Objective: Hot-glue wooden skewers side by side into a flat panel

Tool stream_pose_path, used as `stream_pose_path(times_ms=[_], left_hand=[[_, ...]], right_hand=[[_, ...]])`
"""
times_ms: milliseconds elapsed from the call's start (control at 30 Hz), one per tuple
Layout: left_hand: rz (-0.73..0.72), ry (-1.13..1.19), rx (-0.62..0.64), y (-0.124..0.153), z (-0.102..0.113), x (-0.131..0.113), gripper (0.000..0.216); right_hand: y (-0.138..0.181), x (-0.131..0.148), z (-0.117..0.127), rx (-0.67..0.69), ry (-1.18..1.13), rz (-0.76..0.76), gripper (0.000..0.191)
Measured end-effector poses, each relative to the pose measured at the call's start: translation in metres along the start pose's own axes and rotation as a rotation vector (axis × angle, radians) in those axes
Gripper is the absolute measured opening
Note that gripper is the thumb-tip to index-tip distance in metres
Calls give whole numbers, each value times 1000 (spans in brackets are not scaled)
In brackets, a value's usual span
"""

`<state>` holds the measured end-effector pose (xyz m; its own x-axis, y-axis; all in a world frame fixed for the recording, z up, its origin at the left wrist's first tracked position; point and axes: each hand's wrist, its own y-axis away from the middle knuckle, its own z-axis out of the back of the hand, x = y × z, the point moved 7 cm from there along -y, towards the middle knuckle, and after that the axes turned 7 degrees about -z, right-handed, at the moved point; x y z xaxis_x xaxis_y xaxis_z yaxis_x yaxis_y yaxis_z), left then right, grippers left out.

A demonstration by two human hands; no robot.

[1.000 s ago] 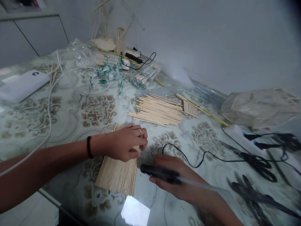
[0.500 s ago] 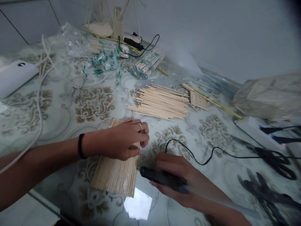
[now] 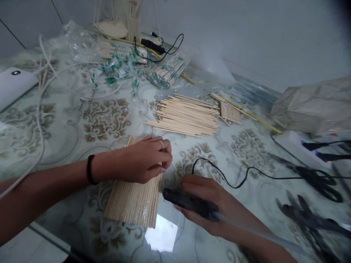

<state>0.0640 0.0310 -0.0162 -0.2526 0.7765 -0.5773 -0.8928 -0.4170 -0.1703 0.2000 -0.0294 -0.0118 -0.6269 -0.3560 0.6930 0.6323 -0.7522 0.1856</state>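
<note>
Left hand (image 3: 139,162) lies flat, fingers together, pressing the stick mat (image 3: 134,199) near the table's (image 3: 109,120) front edge; right hand (image 3: 211,206) grips a black glue gun (image 3: 189,202) just beside it.

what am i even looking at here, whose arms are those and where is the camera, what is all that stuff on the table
There is no machine here: the two bare arms belong to one person, and the camera sits on that person's head, looking forward and down. So you see the work roughly as they do.

The left hand presses flat on a pale mat of thin wooden sticks laid side by side. The right hand has a closed grip on a slim black pen-shaped tool, its tip close to the mat's right edge; a black cord runs off to the right.

All this lies on a glass-topped table with a gold floral pattern. Further back is a loose pile of pale wooden sticks, and dark scissors lie at the right.
</note>
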Motion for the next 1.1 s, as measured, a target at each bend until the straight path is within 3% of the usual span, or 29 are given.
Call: stream_pose_path(times_ms=[1100], left_hand=[[34, -20, 0, -3, 2, 3, 39]], right_hand=[[-1, -7, 5, -158, 23, -82, 24]])
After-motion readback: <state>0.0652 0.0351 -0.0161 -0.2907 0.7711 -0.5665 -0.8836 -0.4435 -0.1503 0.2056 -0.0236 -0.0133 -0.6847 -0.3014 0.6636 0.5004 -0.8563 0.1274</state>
